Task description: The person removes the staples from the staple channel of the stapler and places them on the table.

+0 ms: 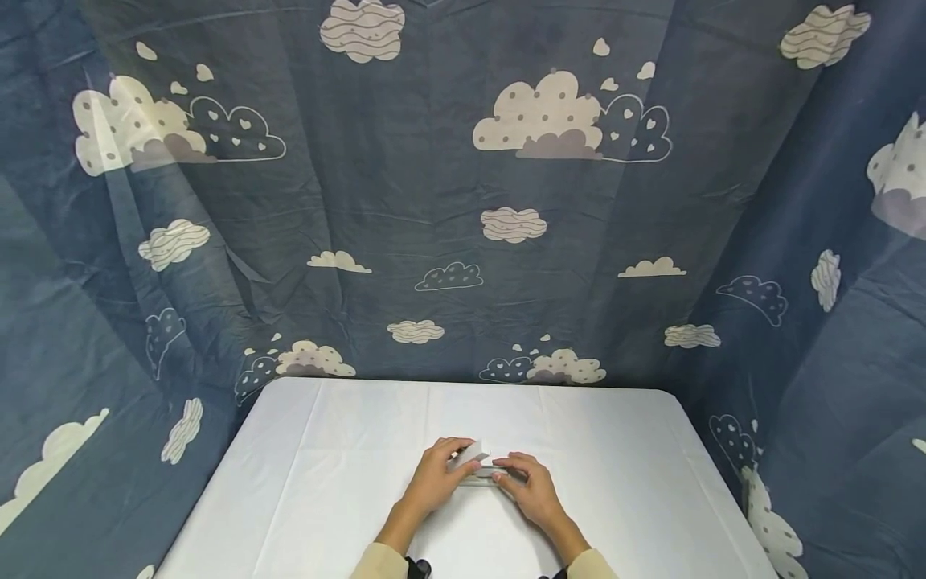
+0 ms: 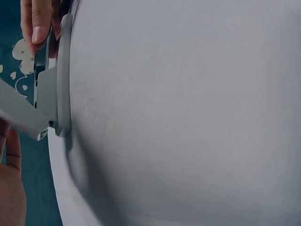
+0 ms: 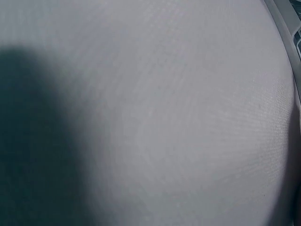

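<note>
A light grey stapler stands on the white table in front of me, its upper arm swung up from the base. My left hand grips that raised arm between thumb and fingers. At the stapler's other end, my right hand holds the dark metal rail with thumb and fingertips. The base lies along the tabletop in the left wrist view. Only a strip of the stapler shows at the right wrist view's upper right corner. Fingers partly hide the rail.
White cloth covers the table, which has rounded far corners. A dark blue curtain with cloud prints hangs behind it and along both sides. Shadows of the hands fall on the cloth.
</note>
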### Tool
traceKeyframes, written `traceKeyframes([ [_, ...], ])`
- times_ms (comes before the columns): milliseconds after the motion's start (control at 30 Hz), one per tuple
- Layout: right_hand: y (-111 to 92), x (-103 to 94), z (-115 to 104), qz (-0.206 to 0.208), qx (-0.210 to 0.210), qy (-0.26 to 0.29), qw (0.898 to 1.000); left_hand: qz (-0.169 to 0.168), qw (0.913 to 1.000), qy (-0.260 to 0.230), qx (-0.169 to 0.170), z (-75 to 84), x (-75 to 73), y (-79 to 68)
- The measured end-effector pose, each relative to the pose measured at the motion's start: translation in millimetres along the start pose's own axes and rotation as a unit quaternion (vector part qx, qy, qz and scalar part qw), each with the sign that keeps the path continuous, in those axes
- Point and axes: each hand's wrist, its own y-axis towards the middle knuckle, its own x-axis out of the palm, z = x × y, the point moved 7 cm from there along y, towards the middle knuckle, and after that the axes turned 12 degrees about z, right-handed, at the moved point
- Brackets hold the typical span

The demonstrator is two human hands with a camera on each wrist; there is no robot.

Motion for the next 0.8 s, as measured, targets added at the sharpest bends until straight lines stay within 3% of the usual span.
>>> traceKeyframes([
  [333, 1.0, -0.6, 1.6, 0.007, 0.014, -0.012, 1.000, 0.003, 0.9988, -0.044, -0.021, -8.8, -21.7, -0.7],
  [800, -1.2, -1.1, 0.8, -0.004, 0.007, -0.001, 1.000, -0.025, 0.9953, -0.068, -0.063, -32.2, -46.6, -6.5],
])
